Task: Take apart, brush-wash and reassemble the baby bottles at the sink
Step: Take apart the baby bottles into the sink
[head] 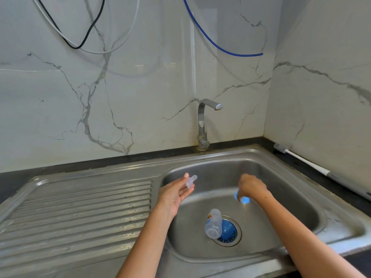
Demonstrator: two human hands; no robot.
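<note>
Head view: your left hand pinches the clear teat over the sink; your right hand grips the blue collar; the bottle lies beside the drain; a wet teat could slip free.

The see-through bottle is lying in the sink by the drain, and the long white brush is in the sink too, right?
Not quite. The head view shows the clear plastic bottle body lying in the steel sink basin by the blue drain strainer, but the long white-handled bottle brush lies outside the sink, on the dark counter against the right wall.
</note>
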